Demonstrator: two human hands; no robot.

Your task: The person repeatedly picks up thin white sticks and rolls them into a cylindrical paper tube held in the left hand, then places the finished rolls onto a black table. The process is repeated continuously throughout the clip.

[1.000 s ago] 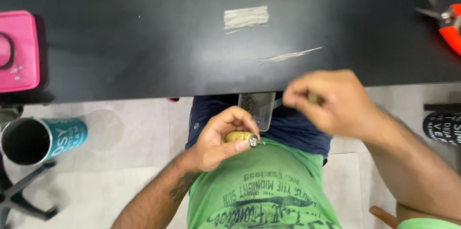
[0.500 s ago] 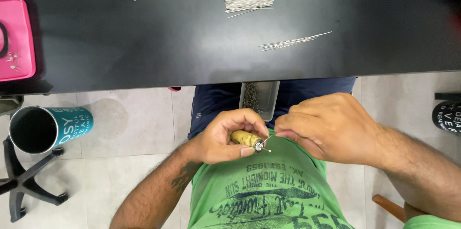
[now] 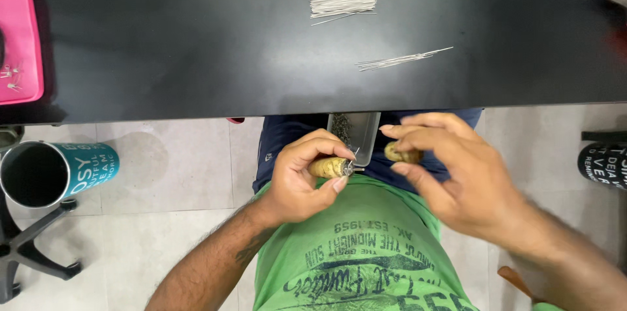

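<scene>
Tan, cork-like cylindrical piece [image 3: 328, 167] sits pinched in the left hand [image 3: 302, 177], thumb beneath and fingers curled over it, held above the lap just in front of the green printed shirt [image 3: 366, 252]. A small metal tip [image 3: 349, 167] with a thin pin projects from its end at 3 o'clock. A second tan cylindrical piece [image 3: 400, 153] lies just beyond, at 3 o'clock from the first, under the fingertips of the right hand [image 3: 457, 177]; that hand is loosely curled with the fingers partly spread, and whether it actually grips the piece cannot be told. Between the two hands, at 12 o'clock, a small grey rectangular tray [image 3: 356, 131] holding dark fine bits rests on the lap at the edge of the black tabletop [image 3: 196, 43].

On the tabletop, a neat bundle of thin silver pins [image 3: 343, 1] lies at 12 o'clock, with a looser strand of the same pins [image 3: 401, 60] nearer. A pink plastic case [image 3: 23, 43] sits at 9 o'clock. On the tiled floor, a teal mug [image 3: 55, 172] lies at 9 o'clock of the left hand.
</scene>
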